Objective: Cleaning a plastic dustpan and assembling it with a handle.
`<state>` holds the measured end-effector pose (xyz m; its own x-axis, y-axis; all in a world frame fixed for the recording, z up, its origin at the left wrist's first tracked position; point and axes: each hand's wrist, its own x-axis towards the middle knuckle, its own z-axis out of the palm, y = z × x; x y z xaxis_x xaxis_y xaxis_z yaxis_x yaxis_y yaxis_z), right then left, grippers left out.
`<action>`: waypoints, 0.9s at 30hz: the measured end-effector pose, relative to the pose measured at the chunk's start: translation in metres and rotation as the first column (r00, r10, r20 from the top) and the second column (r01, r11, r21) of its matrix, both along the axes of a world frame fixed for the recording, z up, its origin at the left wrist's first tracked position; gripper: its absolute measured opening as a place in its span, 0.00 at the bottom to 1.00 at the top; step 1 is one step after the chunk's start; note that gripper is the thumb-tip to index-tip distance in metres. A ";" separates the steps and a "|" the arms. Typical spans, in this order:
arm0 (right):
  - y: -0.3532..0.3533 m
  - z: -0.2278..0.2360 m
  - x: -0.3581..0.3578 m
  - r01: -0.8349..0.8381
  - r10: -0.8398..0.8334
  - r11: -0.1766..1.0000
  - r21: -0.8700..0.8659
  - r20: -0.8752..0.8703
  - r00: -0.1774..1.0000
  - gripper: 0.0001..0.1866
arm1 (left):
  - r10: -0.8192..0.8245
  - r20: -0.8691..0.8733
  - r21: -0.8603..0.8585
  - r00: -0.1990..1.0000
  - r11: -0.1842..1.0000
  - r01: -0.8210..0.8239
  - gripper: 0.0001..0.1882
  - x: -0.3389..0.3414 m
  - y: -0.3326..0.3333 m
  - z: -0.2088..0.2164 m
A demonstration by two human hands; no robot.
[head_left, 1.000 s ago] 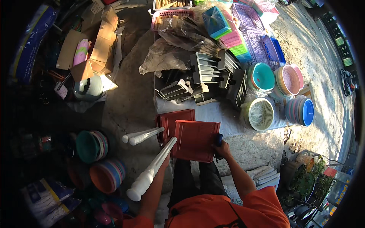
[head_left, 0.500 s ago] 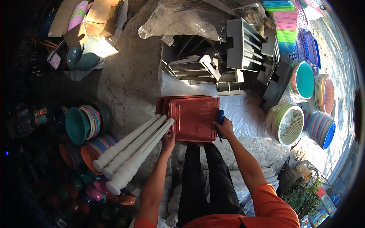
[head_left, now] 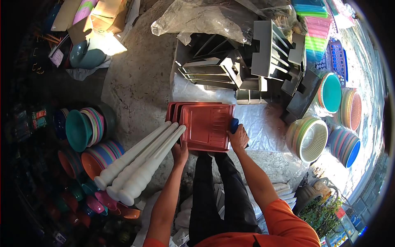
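Note:
Stacked red plastic dustpans (head_left: 205, 125) with three long white handles (head_left: 150, 162) are in front of my legs, the handles slanting toward the lower left. My left hand (head_left: 180, 152) grips the stack's near left edge, just under the handles; some of its fingers are hidden behind the plastic. At the right edge of the stack, my right hand (head_left: 238, 138) is closed around a small tool (head_left: 234, 124) with a rounded blue end and a dark lower end; its exact kind cannot be made out.
Grey plastic racks (head_left: 263, 51) lie ahead under clear plastic sheeting (head_left: 201, 22). Stacked baskets (head_left: 310, 140) stand at right, with coloured basins (head_left: 78, 129) at left. Cardboard boxes (head_left: 107, 18) are at the far left. White sacks (head_left: 284, 191) lie beside my legs.
The dustpans have shifted slightly left and now fan out more, with a further edge showing on the left. My right hand has moved a little left and down with the blue-ended tool.

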<state>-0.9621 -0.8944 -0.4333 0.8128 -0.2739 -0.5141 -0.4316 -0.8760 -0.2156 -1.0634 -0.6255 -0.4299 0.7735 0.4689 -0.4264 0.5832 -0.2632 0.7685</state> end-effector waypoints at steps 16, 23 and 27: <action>-0.081 0.022 -0.060 0.360 -0.397 0.911 0.202 0.193 0.897 0.32 | 0.029 -0.257 0.580 0.966 0.804 0.130 0.27 -0.010 -0.019 0.004; -0.070 0.064 -0.116 0.312 -0.365 0.892 0.327 0.113 0.924 0.39 | 0.060 -0.248 0.484 0.967 0.872 0.070 0.24 -0.015 -0.026 0.048; -0.044 0.121 -0.139 0.262 -0.274 0.836 0.482 -0.046 0.961 0.37 | 0.071 -0.266 0.316 0.961 0.949 0.018 0.27 -0.068 -0.035 0.084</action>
<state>-1.1012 -0.9383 -0.3125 0.7572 -0.2076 -0.6193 -0.6236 -0.5117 -0.5910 -1.1309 -0.6603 -0.3456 0.6347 0.6309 -0.4463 0.7672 -0.4453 0.4616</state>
